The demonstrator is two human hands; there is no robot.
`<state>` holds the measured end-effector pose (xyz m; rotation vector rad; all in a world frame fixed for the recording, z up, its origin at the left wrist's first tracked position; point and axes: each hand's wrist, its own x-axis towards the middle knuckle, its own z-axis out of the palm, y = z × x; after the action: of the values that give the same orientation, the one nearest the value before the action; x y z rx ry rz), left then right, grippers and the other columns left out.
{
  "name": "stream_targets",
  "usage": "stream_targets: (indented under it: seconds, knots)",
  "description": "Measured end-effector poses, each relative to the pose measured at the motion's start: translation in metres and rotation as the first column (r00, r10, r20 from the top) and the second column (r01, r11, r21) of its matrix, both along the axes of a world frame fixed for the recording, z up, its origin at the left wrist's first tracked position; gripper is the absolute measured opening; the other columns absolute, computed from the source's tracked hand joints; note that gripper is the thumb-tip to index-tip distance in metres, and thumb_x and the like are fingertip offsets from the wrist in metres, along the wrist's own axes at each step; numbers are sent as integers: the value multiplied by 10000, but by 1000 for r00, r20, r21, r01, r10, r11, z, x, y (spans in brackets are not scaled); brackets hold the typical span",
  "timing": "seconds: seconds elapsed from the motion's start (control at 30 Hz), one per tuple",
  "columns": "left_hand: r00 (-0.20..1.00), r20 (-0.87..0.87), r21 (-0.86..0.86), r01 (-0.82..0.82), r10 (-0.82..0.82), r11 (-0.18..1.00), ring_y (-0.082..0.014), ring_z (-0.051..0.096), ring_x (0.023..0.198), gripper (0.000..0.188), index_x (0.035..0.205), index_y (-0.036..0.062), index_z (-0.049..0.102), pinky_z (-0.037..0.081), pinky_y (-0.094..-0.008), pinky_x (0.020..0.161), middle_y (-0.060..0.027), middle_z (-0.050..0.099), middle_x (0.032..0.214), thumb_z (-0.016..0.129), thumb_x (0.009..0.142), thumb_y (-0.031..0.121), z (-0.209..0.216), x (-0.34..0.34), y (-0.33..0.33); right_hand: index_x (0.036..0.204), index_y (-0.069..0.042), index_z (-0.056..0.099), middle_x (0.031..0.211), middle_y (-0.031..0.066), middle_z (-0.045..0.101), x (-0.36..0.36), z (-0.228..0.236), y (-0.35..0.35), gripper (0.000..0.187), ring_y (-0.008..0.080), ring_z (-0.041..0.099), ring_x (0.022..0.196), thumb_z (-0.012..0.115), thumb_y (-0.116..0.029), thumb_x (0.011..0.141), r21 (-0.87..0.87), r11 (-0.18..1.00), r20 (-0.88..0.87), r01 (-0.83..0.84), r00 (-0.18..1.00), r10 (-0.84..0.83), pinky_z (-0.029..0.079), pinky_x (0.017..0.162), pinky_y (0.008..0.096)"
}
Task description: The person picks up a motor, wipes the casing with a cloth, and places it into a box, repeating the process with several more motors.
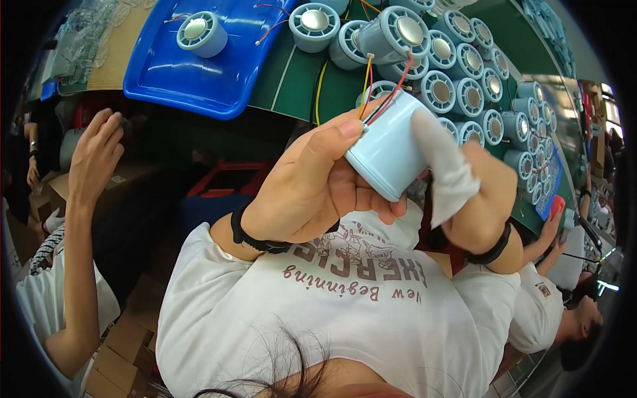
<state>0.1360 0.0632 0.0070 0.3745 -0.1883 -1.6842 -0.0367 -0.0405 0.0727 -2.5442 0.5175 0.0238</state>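
In front of my chest, my left hand [302, 176] is wrapped round a light blue cylindrical housing [390, 147], tilted, with its thumb by the top edge. Red, yellow and black wires [369, 89] run up from that housing near the thumb. My right hand [479, 192] is on its right side, with a white cloth [443, 162] over the fingers and against the housing wall. The cloth hides most of those fingers, and motion blurs them a little.
A blue tray [179, 89] with one light blue unit [201, 33] lies far left on the green table [282, 83]. Several similar round units [438, 91] crowd the table's right part, some stacked. A co-worker's hand [96, 156] is raised at left; another person [541, 305] sits at right.
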Motion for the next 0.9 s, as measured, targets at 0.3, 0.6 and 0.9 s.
stream_targets:
  seconds: [0.3,0.6,0.9]
  knots:
    - [985,-170,136,33,-9,990,-277,649,845,525,1411,25,334,547,-366,705,-192,601,1104,340,1018,373,4,-5,11,1115,-78,644,924,51,651,3,4,-12,333,210,624,877,670,-257,836,-36,999,-101,-24,995,20,476,802,312]
    - [984,-179,40,-5,12,999,-287,653,807,531,1393,12,340,551,-368,686,-209,592,1119,322,1012,381,-15,3,2,1188,-66,611,980,57,662,1,-1,-13,371,229,640,875,640,-79,819,168,970,-197,-177,958,209,504,788,291]
    - [974,-124,-43,-195,188,980,-299,648,780,563,1402,7,325,549,-390,657,-210,597,1083,287,999,398,-2,12,4,1224,-45,570,940,110,675,-2,-17,-18,386,242,659,777,622,-65,842,112,994,-132,11,991,4,521,696,293]
